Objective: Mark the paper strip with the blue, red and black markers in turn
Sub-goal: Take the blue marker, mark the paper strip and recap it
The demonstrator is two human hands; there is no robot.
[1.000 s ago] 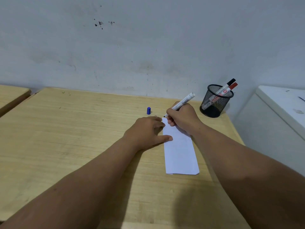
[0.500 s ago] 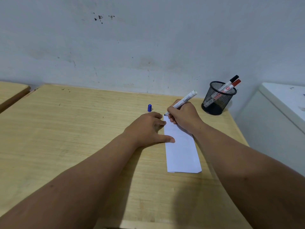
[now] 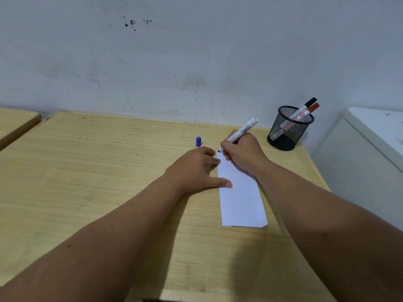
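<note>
The paper strip (image 3: pixel 241 199) was pinned right of centre by the flat, spread left hand (image 3: pixel 194 170). An uncapped marker (image 3: pixel 239 132) was pinched in the right hand (image 3: pixel 243 153), tip at the strip's far corner. The mesh cup (image 3: pixel 289 129) at upper right held the black marker (image 3: pixel 304 107) and the red marker (image 3: pixel 310 110).

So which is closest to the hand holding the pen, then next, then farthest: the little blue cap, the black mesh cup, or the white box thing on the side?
From the right hand, in the head view:
1. Blue cap, standing just to its left on the table.
2. Black mesh cup, at the table's far right corner.
3. White cabinet, off the table to the right.
</note>
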